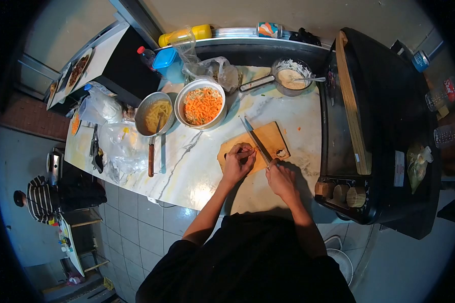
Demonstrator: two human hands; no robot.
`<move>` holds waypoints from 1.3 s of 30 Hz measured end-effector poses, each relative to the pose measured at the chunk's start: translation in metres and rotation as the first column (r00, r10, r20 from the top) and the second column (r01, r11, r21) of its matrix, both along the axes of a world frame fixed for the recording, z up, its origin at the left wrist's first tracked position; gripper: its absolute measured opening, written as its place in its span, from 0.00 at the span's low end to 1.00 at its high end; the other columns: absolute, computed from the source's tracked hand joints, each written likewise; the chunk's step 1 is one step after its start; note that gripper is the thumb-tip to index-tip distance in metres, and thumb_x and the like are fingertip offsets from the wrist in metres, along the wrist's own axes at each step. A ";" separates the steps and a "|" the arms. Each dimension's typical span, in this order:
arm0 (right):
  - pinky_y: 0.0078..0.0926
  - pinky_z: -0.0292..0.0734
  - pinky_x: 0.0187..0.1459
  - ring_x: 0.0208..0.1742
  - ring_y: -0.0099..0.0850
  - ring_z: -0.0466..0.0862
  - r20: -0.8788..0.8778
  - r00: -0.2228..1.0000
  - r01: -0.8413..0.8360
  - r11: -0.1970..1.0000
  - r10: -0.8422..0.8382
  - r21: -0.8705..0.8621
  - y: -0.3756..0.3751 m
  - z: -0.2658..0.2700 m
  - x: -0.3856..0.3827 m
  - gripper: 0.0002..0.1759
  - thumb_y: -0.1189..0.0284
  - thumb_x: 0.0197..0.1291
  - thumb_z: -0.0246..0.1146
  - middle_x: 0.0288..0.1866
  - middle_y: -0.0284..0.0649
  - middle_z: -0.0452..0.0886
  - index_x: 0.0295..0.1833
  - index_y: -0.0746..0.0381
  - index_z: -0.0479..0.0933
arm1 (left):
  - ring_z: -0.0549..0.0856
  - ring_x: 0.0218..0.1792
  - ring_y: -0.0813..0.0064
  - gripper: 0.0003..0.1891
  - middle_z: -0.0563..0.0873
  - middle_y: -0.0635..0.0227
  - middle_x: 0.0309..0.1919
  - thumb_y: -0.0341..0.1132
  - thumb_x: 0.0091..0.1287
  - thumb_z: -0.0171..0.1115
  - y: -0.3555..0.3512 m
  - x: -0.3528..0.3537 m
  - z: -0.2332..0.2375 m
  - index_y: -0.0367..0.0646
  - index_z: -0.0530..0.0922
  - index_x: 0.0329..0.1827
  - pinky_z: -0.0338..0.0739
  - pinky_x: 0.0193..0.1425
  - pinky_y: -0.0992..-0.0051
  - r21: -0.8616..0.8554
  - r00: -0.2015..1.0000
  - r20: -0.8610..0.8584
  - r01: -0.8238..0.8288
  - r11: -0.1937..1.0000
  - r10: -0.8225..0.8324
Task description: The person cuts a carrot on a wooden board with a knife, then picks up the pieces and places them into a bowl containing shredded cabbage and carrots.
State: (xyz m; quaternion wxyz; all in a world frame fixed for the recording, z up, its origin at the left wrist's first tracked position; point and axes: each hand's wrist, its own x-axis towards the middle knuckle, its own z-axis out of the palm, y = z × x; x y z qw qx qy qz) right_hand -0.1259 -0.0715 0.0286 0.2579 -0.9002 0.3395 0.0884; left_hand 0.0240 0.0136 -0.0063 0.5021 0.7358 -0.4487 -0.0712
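A wooden cutting board (270,132) lies at an angle on the marble-patterned counter in front of me. My right hand (281,181) grips the handle of a kitchen knife (257,140), whose blade slants across the board, pointing away from me and to the left. Over the board's left part, my left hand (239,162) is closed with bent fingers beside the blade. A bit of orange shows at its fingertips, but what the fingers hold is too small to name. A small pale brownish scrap (281,152) sits near the board's right corner.
Behind the board stand a pot of shredded carrot (203,106), a saucepan of pale strips in liquid (157,115) and a pan of creamy sauce (291,78). Plastic bags (124,149) lie left. A black oven (389,126) borders the right. Another person (43,198) stands far left.
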 end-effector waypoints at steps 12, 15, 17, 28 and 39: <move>0.53 0.67 0.46 0.44 0.54 0.79 -0.050 0.995 0.087 0.995 -0.085 0.040 0.012 -0.012 0.002 0.21 0.61 0.68 0.49 0.39 0.55 0.80 0.58 0.65 0.65 | 0.84 0.35 0.67 0.07 0.84 0.60 0.36 0.25 0.54 0.66 -0.001 0.000 0.004 0.35 0.85 0.36 0.79 0.41 0.74 0.005 1.000 -0.011 -0.015 1.000 0.015; 0.54 0.67 0.46 0.44 0.54 0.79 -0.079 0.993 0.089 0.996 -0.087 0.027 0.003 -0.012 -0.001 0.20 0.61 0.68 0.49 0.38 0.55 0.80 0.56 0.64 0.66 | 0.84 0.35 0.67 0.07 0.84 0.60 0.36 0.26 0.54 0.66 -0.001 0.000 0.004 0.35 0.85 0.36 0.79 0.41 0.73 0.018 1.000 -0.007 -0.006 1.000 0.006; 0.54 0.67 0.46 0.44 0.54 0.79 -0.093 0.993 0.079 0.997 -0.077 0.020 0.001 -0.009 -0.001 0.19 0.61 0.68 0.49 0.38 0.55 0.80 0.55 0.64 0.67 | 0.84 0.35 0.67 0.07 0.83 0.61 0.36 0.26 0.54 0.66 -0.001 0.000 0.005 0.36 0.85 0.36 0.79 0.42 0.73 0.016 1.000 -0.019 -0.002 1.000 0.002; 0.54 0.67 0.48 0.46 0.56 0.78 0.001 0.999 0.042 0.995 -0.042 0.085 0.000 0.006 0.001 0.18 0.60 0.66 0.51 0.40 0.55 0.80 0.51 0.63 0.69 | 0.84 0.36 0.67 0.07 0.82 0.60 0.37 0.26 0.55 0.65 0.000 -0.001 0.002 0.35 0.84 0.36 0.79 0.41 0.74 0.003 0.999 -0.042 0.003 1.000 -0.002; 0.54 0.67 0.49 0.48 0.54 0.78 -0.017 0.997 0.076 0.992 -0.075 0.104 0.010 0.004 0.003 0.23 0.58 0.68 0.49 0.43 0.55 0.80 0.58 0.65 0.66 | 0.84 0.35 0.67 0.07 0.82 0.60 0.37 0.24 0.54 0.65 0.000 -0.001 0.003 0.35 0.85 0.36 0.79 0.41 0.74 0.017 1.000 -0.015 0.013 1.000 -0.013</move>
